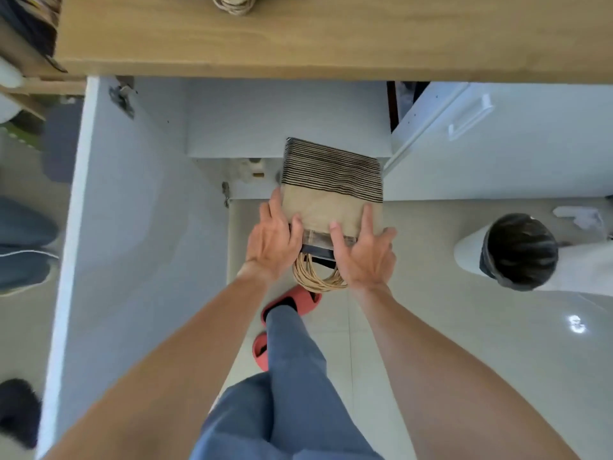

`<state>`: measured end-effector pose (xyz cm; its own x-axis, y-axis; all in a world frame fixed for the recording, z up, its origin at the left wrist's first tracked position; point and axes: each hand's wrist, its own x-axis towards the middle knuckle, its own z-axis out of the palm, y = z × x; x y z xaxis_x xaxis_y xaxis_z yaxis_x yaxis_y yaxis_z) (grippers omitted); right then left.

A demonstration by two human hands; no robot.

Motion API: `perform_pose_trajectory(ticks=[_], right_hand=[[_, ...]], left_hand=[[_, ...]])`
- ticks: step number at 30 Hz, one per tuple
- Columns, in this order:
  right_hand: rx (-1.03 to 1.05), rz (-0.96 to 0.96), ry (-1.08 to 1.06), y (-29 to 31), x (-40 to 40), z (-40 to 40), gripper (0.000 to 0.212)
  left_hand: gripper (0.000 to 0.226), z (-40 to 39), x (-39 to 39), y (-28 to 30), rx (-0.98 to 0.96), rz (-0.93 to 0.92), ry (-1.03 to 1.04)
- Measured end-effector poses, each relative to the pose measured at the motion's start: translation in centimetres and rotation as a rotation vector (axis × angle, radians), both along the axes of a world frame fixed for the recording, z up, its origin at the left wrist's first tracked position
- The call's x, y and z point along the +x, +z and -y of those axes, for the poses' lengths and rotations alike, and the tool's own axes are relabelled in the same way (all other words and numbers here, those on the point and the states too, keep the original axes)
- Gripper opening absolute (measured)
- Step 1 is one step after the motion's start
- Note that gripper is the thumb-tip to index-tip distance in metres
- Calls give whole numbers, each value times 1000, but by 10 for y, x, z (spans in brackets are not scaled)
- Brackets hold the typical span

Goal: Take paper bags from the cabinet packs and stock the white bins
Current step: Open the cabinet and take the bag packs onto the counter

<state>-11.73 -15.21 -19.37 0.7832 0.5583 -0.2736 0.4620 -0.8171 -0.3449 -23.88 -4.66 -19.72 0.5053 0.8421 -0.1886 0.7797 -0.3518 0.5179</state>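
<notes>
A thick pack of brown paper bags (326, 197) is held in the air in front of the open cabinet (285, 121), its folded edges showing as dark stripes at the far end. Twisted paper handles (315, 277) hang in a bundle from its near end. My left hand (273, 239) grips the pack's left side, thumb on top. On the right side my right hand (365, 252) grips it with fingers spread over the top. No white bin is in view.
The open white cabinet door (109, 227) stands at my left, another white door with a handle (471, 117) at the right. A wooden counter (331, 34) runs above, with more paper handles (234, 3) on it. Another person's head (522, 249) is low at right.
</notes>
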Motion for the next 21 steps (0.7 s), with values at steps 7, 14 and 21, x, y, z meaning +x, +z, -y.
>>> perform_pose_trajectory(ticks=[7, 14, 21], right_hand=[[217, 90, -30, 71, -34, 80, 84], [383, 137, -85, 112, -13, 78, 84], [462, 258, -48, 156, 73, -15, 82]], left_hand=[[63, 84, -41, 67, -4, 249, 30], [60, 72, -13, 109, 153, 271, -55], [61, -12, 66, 171, 285, 221, -34]])
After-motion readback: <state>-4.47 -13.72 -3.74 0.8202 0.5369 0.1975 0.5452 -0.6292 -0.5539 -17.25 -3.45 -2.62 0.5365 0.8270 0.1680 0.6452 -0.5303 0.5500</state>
